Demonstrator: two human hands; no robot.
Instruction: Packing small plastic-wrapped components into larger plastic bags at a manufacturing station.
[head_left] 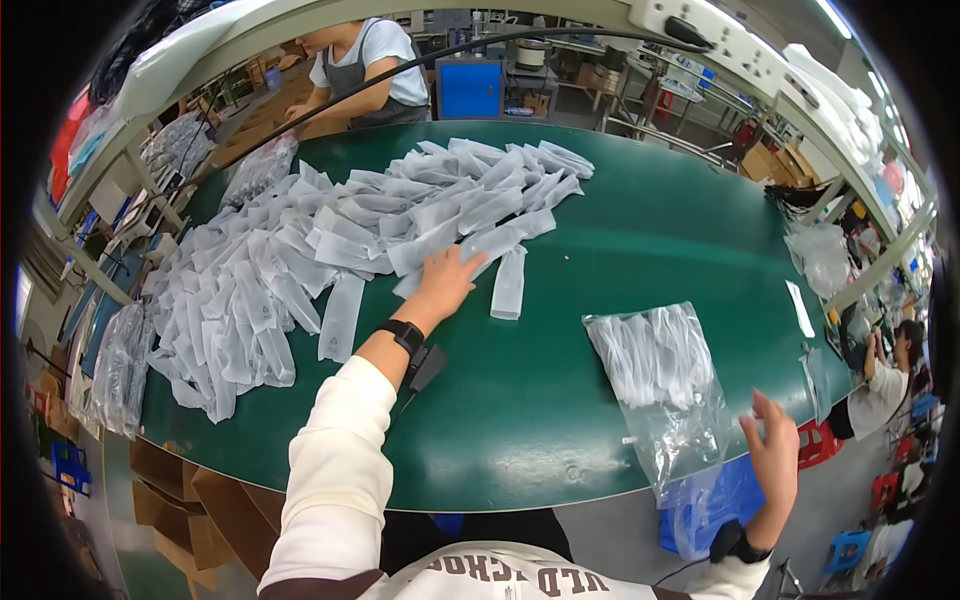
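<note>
Left hand [446, 283]: centre of frame, fingers spread flat on white sleeve packets [330, 240] heaped across upper left of green bench [620, 250]. Right hand [775, 452]: lower right, off bench edge, fingers wide, holding nothing. Clear bag of packets [660, 375]: right of centre, overhanging near edge, beside right hand.

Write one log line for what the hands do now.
left hand: flat on white packet pile | right hand: open, empty, beside filled clear bag
</note>
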